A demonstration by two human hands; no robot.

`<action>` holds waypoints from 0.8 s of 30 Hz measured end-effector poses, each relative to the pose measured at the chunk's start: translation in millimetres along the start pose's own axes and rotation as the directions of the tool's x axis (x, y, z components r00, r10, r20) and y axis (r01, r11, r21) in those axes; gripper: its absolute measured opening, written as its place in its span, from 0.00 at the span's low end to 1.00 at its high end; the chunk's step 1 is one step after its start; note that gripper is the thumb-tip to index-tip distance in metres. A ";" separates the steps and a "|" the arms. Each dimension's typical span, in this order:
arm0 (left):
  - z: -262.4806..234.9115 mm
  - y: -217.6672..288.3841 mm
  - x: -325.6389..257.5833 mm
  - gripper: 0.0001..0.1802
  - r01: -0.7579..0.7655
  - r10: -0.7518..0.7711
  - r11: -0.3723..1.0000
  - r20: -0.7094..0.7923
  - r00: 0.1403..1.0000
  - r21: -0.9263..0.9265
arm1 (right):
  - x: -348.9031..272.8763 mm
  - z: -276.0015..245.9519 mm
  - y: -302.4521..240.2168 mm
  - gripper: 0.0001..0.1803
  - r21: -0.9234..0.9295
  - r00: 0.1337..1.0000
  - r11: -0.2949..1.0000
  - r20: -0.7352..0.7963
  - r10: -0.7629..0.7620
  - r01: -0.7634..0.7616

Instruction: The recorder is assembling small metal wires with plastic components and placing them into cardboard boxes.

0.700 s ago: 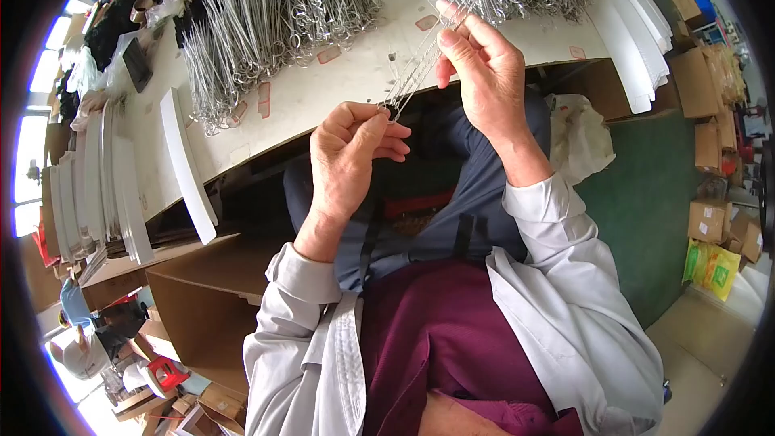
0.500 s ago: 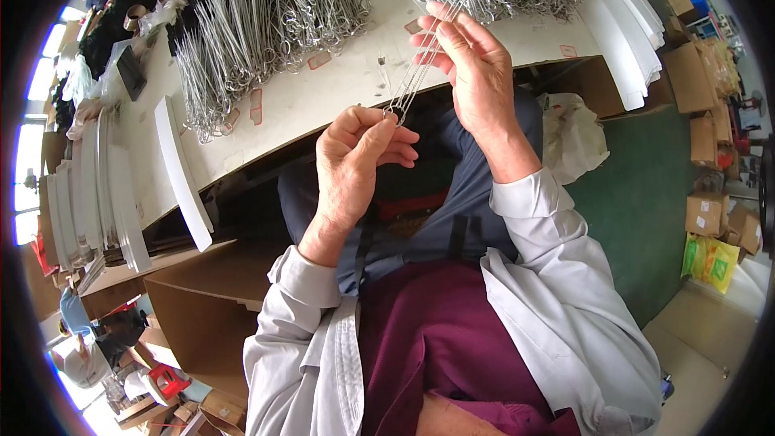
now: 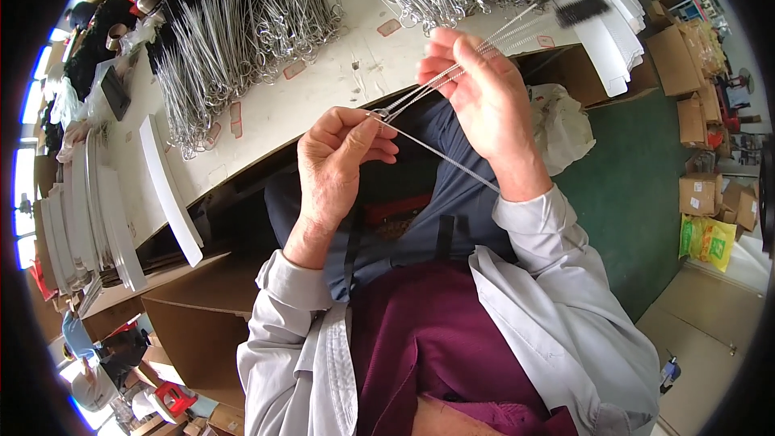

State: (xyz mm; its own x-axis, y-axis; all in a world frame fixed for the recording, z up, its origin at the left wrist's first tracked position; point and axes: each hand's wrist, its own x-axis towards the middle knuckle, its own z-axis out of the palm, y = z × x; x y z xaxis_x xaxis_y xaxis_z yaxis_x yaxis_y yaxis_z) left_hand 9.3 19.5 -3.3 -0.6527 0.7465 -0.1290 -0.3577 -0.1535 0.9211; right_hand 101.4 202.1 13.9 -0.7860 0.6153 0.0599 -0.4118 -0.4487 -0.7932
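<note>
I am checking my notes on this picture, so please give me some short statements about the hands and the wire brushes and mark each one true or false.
1. The right hand holds several thin wire brushes at once. True.
2. The left hand lies flat on the table. False: it is raised in front of the body, with its fingertips at the ring ends of the wires.
3. The brushes in the hands have black bristle tips. True.
4. The white table carries only one brush. False: large heaps of wire brushes lie on it.
5. The floor to the person's right is green. True.
</note>
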 end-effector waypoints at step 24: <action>12.2 198.7 31.9 0.06 -0.589 0.565 0.431 0.305 0.766 0.683 | -129.2 2.1 21.9 0.28 -0.705 0.568 0.702 0.541 0.621 -0.096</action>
State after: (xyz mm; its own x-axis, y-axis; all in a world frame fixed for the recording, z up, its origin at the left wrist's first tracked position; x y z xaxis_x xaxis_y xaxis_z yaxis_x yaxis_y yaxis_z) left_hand -74.4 20.7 180.1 -0.4990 0.6827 0.5338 0.6869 -0.0639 0.7239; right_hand 192.9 111.4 -10.0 -0.9513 -0.2794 -0.1304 0.1114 0.0830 -0.9903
